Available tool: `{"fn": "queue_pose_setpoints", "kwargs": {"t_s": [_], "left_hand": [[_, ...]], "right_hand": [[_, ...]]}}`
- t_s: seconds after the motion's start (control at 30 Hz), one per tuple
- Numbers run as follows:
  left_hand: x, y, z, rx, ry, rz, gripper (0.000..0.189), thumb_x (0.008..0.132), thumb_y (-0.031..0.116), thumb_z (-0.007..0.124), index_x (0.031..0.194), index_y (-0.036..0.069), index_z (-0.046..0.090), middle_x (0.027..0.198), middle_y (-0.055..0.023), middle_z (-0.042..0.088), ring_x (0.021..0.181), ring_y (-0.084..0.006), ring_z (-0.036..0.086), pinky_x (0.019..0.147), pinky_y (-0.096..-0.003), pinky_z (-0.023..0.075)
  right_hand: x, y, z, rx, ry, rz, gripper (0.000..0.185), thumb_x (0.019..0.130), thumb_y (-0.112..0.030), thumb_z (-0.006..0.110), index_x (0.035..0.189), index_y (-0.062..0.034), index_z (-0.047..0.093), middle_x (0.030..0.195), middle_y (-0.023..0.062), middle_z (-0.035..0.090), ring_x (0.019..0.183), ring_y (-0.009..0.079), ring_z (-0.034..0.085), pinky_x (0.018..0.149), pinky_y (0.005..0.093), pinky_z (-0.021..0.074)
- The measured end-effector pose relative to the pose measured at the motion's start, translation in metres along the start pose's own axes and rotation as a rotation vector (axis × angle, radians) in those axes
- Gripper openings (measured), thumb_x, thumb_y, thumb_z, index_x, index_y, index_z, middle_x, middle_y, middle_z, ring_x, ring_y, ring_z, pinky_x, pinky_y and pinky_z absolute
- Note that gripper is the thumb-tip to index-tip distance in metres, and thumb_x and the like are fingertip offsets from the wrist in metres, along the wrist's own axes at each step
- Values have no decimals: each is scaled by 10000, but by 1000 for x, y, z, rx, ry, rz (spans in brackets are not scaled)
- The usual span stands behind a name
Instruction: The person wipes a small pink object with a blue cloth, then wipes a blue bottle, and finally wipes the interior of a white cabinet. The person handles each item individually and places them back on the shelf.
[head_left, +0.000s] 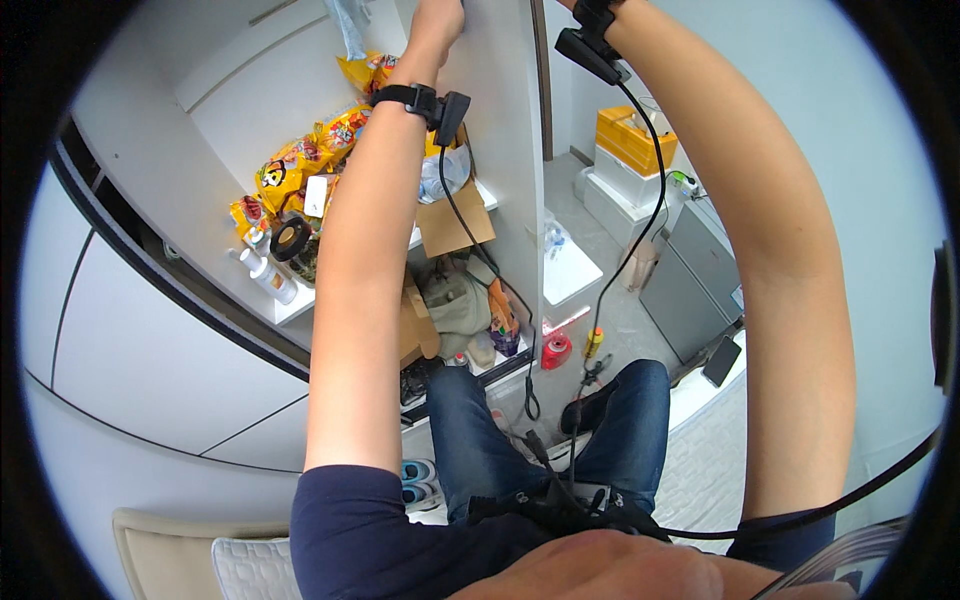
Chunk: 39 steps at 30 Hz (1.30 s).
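Note:
At the top edge, my left hand is raised against the white side panel of an open wardrobe. Its fingers are mostly cut off or hidden, so I cannot tell what it holds. Out of view is my right hand; only its forearm with a black wrist strap shows. Below and left of my left hand, yellow snack bags crowd a white shelf. A white pump bottle and a dark-lidded jar stand near the shelf's front corner.
Under the shelf, an open cardboard box sits beside a grey-green cloth bag. Beyond the panel are a yellow crate on white boxes, a grey mini fridge and a red container. Black cables hang from both wrists.

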<state>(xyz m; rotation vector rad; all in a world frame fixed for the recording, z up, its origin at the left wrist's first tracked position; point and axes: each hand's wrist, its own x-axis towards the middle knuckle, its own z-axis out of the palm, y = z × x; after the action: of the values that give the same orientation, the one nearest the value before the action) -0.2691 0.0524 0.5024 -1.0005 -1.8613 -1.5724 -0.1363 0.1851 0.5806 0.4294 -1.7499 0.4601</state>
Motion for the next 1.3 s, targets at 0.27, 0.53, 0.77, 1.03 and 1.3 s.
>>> {"fn": "queue_pose_setpoints", "kwargs": {"t_s": [0.27, 0.53, 0.77, 1.03, 1.3], "left_hand": [[-130, 17, 17, 160, -23, 303, 664, 1150, 469, 440, 1659, 42, 413, 1287, -358, 709, 1215, -579, 658, 1049, -588, 528], [-101, 50, 17, 44, 70, 506, 610, 1176, 365, 360, 1564, -82, 505, 1540, -344, 580, 1502, -457, 505, 1254, -432, 370], [44, 24, 6, -13, 96, 309, 569, 1172, 349, 403, 1548, -53, 549, 1497, -337, 624, 1447, -470, 555, 1225, -447, 402], [202, -42, -40, -12, -98, -170, 584, 1165, 402, 432, 1523, -42, 555, 1410, -226, 694, 1258, -349, 691, 1092, -474, 513], [125, -83, -22, -5, 29, -255, 516, 1164, 360, 450, 1601, 97, 528, 1449, -109, 673, 1252, -306, 669, 1072, -539, 526]], "right_hand": [[-20, 3, -35, 110, -334, 50, 979, 1165, -562, 376, 1670, 185, -4, 1724, 432, 185, 1633, 469, 255, 1342, 453, 252], [-92, 9, -48, 269, -454, -53, 772, 1206, -477, 371, 1731, 54, 178, 1796, 269, 241, 1651, 358, 285, 1340, 429, 251], [-82, 13, -51, 428, -457, -23, 593, 1215, -379, 422, 1677, -9, 406, 1597, 137, 566, 1339, 220, 550, 1175, 338, 432], [-75, 14, -59, 184, -448, -157, 620, 1185, -388, 406, 1640, 32, 429, 1692, 267, 447, 1570, 417, 423, 1311, 449, 330], [-108, 17, -90, 22, -610, 7, 694, 1171, -593, 352, 1735, -190, 332, 1699, 199, 471, 1545, 417, 480, 1294, 482, 380]]}}
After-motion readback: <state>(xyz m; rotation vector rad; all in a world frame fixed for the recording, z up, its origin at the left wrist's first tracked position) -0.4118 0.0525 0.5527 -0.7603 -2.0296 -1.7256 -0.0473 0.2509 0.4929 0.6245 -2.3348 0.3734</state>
